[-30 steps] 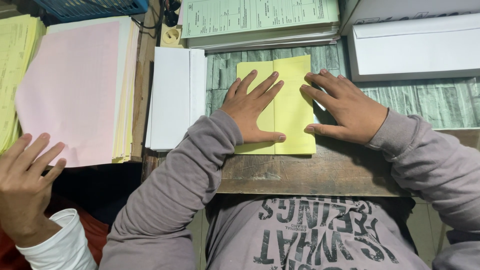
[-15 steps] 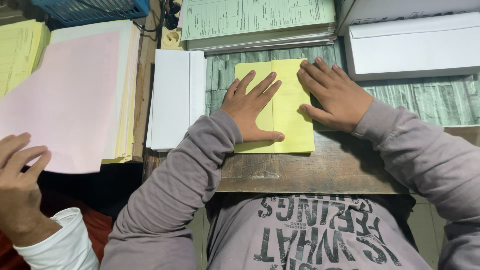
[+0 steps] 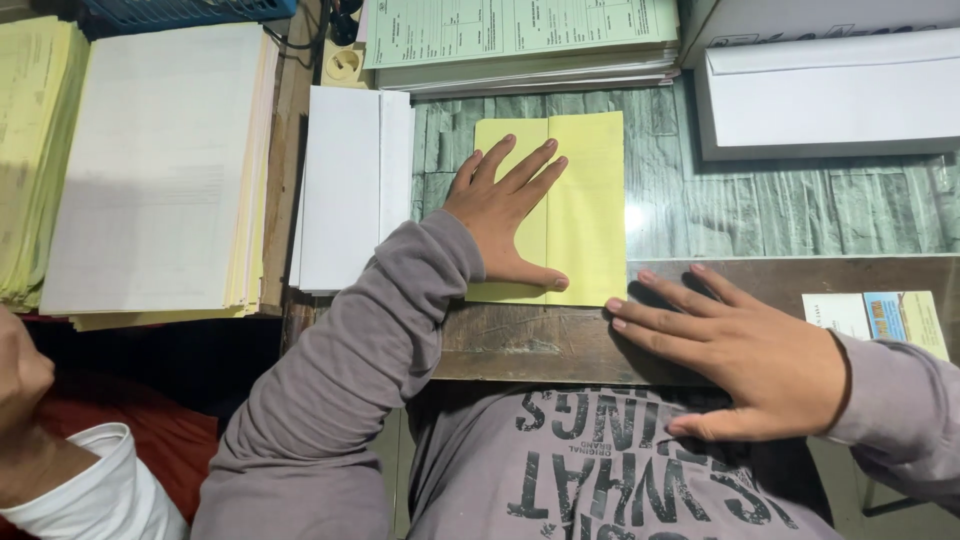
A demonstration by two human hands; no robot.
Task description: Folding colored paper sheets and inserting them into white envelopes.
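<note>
I see my left hand (image 3: pixel 505 215) pressing flat, fingers spread wide, on the folded yellow paper (image 3: pixel 580 200), while my right hand (image 3: pixel 745 350) lies open on the near table edge (image 3: pixel 520 345), holding nothing.

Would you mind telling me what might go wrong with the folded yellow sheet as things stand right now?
Only the left hand presses the folded yellow sheet; the right hand lies at the desk's wooden edge, so the fold may spring open. The sheet lies on smooth, shiny glass and could slide askew. The other person's hand works close by the paper stacks and might jostle them.
</note>
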